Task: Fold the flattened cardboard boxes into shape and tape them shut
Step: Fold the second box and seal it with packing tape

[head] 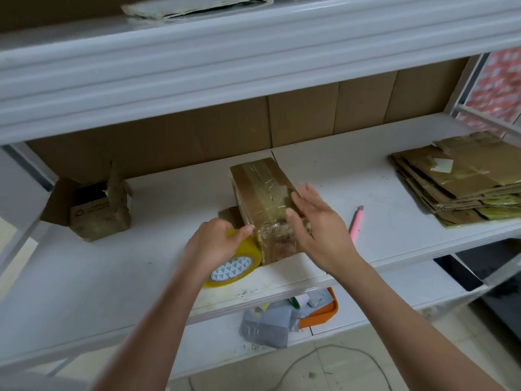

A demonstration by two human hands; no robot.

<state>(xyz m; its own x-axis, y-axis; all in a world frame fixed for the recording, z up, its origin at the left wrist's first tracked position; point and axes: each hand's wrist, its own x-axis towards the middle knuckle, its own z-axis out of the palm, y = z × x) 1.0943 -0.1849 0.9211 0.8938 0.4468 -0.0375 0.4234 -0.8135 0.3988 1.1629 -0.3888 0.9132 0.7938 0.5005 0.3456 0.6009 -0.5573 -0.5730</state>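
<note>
Hands: left [217,241] grips tape roll [239,263], right [315,221] flat on box [262,193].

- Soft, even daylight fills my view; shadows are faint.
- The clear tape on the brown cardboard box [262,193] glints with pale glare.
- The white metal shelf [352,176] edges bow from wide-angle distortion.
- My forearms blur near the bottom edge.
</note>
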